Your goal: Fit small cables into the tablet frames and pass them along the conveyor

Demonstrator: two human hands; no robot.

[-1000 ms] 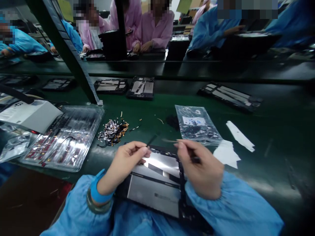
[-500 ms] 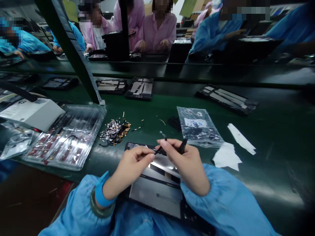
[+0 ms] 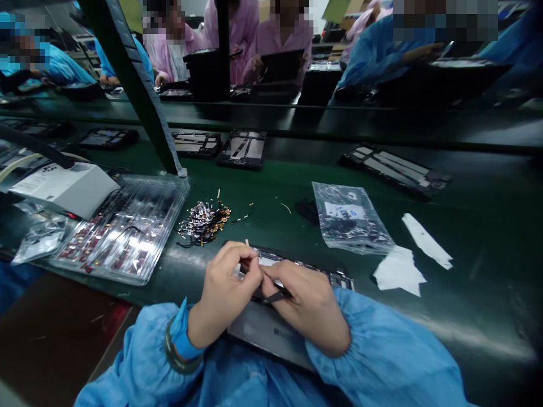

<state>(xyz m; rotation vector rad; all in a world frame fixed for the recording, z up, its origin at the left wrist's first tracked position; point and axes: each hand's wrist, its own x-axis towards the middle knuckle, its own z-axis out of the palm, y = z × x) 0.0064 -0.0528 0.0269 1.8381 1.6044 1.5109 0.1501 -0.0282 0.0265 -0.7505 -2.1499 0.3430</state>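
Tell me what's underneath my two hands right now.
An opened device lies beneath your left hand and right hand. Its grey panel shows on your side, its dark frame beyond the right hand. The middle, directly below them, is covered and can't be seen.

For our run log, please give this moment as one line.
left hand: pinching, contents unclear | right hand: holding dark slim item | device: beneath both hands | small-parts pile: left of device

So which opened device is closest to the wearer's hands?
The frontmost device, partly covered by the left hand and right hand. The others, like the slanted one beyond the plastic bag, lie farther back, clear of both hands.
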